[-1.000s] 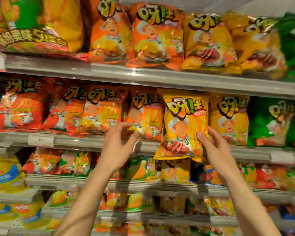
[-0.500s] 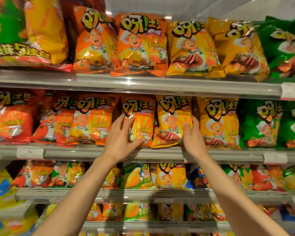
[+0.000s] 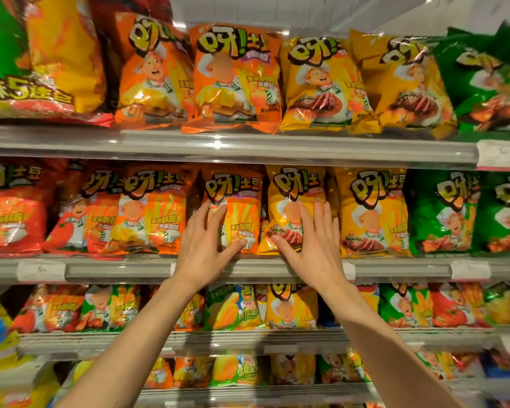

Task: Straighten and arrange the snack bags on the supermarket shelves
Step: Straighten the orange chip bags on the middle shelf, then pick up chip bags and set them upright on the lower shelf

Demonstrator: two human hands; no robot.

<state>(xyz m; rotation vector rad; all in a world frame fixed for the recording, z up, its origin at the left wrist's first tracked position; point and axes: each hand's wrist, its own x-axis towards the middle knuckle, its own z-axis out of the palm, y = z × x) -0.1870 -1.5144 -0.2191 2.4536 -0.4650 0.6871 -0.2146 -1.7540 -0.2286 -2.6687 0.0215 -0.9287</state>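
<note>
Flat-palmed contact, no grasp on either side: the left hand [image 3: 202,245] lay spread against the glossy orange foil snack bag [image 3: 236,210], fingers straight and thumb splayed low across its lower front, while the right hand [image 3: 309,245] lay likewise on the glossy yellow foil snack bag [image 3: 295,201] just beside it. Both bags stood upright on the grey metal middle shelf [image 3: 115,270], faces forward, edges touching. Judgement: the palms pressed the 2 bags back and square, so they would sit flush with the neighbouring yellow bag [image 3: 371,213] and the row's colour order would hold. Both forearms rose from below, converging toward the shelf, wrists extended, fingers pointing up. Bags on the 2 lower shelves looked less even; likely not yet tidied.
</note>
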